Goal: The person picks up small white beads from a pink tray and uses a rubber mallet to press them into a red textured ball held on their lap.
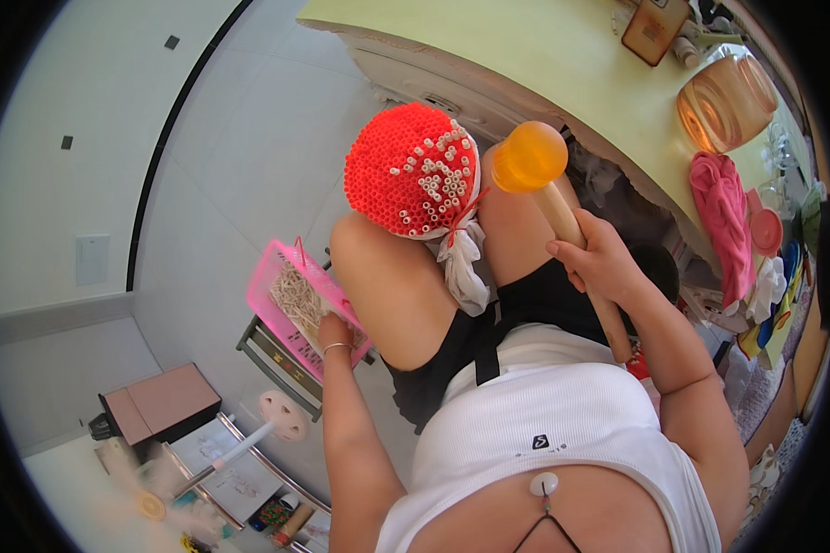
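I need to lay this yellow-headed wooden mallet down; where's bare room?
The pale yellow tabletop is bare from its left end nearly to the gold-brown rectangular phone. So is the grey tiled floor between that end and the pink plastic basket. Crowded: right of the phone, with transparent amber jar and bunched pink cloth.

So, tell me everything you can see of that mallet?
The mallet has a rounded, glossy amber head, seemingly translucent, on a long, straight, pale handle that looks wooden. The right hand grips it partway along the handle. It slants, its head seen over the right thigh, the handle's end near the white top. Whether it touches either is unclear.
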